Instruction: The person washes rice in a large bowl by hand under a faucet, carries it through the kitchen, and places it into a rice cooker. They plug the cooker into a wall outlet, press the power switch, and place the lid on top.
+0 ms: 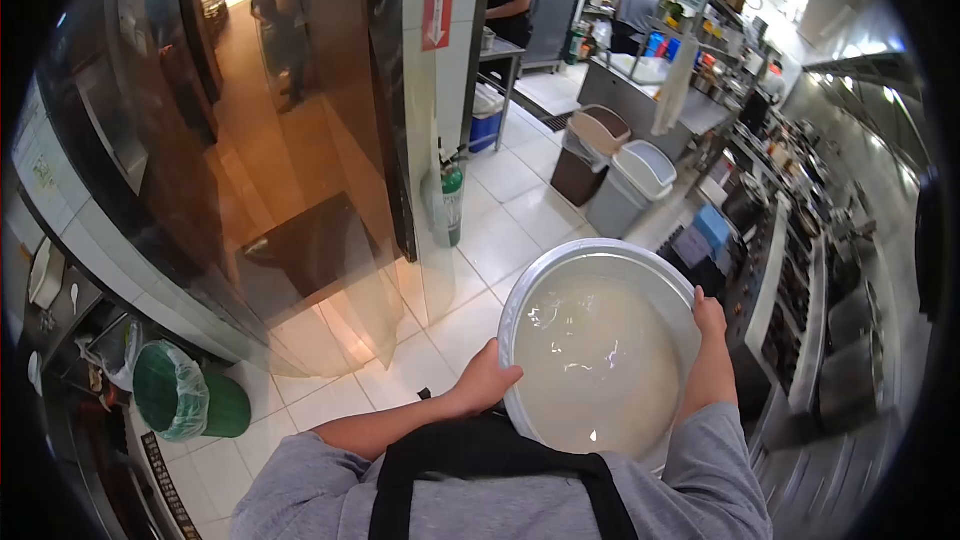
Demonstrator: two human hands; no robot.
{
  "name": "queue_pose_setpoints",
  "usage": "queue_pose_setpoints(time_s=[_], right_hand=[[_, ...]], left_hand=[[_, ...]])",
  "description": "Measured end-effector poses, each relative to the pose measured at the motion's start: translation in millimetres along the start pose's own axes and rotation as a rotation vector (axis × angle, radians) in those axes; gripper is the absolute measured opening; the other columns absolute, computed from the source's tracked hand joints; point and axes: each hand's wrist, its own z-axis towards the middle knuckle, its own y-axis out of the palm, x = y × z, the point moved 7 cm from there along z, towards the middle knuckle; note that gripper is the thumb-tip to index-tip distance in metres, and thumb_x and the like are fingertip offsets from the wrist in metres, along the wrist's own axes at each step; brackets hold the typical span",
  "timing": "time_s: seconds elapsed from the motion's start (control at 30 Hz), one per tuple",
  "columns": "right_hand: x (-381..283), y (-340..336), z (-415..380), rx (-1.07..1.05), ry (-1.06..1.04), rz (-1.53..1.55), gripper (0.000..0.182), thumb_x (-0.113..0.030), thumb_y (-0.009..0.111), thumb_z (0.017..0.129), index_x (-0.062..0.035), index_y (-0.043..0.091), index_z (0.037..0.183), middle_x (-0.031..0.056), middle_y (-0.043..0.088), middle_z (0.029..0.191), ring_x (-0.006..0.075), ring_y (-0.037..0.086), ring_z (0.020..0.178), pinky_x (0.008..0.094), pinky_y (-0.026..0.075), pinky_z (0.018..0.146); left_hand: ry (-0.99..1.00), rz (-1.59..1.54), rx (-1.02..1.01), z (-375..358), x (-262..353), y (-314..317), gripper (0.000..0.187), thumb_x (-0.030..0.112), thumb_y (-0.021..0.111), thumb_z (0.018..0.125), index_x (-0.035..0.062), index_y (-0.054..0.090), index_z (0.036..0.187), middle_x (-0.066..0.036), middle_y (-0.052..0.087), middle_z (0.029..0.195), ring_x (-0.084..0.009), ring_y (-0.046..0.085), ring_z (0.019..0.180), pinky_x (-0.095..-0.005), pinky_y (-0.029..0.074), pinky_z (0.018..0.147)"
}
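Note:
A large round metal pot [520, 285] is held out in front of my body, above the tiled floor. Cloudy whitish liquid [597, 360] fills much of it, with bright reflections on the surface. My left hand [487, 377] grips the pot's left side, thumb over the rim and fingers hidden beneath or behind the wall. On the far right side, my right hand [709, 312] is closed at the rim, its thumb pointing up. Whether the pot has handles under my hands cannot be made out.
Ahead stand a grey bin [625, 202] and a brown bin [578, 168]. A green fire extinguisher [452, 202] is by the wall, near clear plastic curtain strips [330, 340]. A stove line [775, 290] runs along the right. A green bin [225, 405] is at left. Other people work farther back.

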Motion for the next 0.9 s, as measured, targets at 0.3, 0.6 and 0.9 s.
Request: queue_pose_setpoints(time_s=[0.3, 0.6, 0.9], right_hand=[[-205, 26, 249, -0.010, -0.224, -0.026, 0.069, -0.061, 0.031, 0.094, -0.0048, 0.068, 0.108, 0.0238, 0.062, 0.116, 0.0414, 0.057, 0.112, 0.0496, 0.044, 0.095], [-348, 42, 463, 0.047, -0.256, 0.022, 0.074, -0.064, 0.030, 0.092, -0.0029, 0.066, 0.114, 0.0246, 0.060, 0.120, 0.0422, 0.055, 0.115, 0.0495, 0.041, 0.098], [-490, 49, 671, -0.019, -0.192, 0.034, 0.069, -0.064, 0.030, 0.092, -0.0106, 0.064, 0.120, 0.0178, 0.059, 0.127, 0.0368, 0.053, 0.121, 0.0469, 0.042, 0.099]], left_hand=[[0.004, -0.059, 0.223, 214, 55, -28, 0.044, 0.012, 0.063, 0.081, -0.0057, 0.048, 0.118, -0.023, 0.062, 0.108, -0.0324, 0.061, 0.103, -0.0389, 0.047, 0.090], [0.063, -0.003, 0.200, 484, 81, -65, 0.043, 0.008, 0.062, 0.081, -0.0043, 0.048, 0.119, -0.020, 0.062, 0.110, -0.0268, 0.061, 0.103, -0.0372, 0.047, 0.091], [-0.002, -0.245, 0.166, 722, 115, -65, 0.038, 0.004, 0.060, 0.083, -0.0038, 0.048, 0.118, -0.014, 0.063, 0.107, -0.0207, 0.062, 0.099, -0.0332, 0.048, 0.088]])
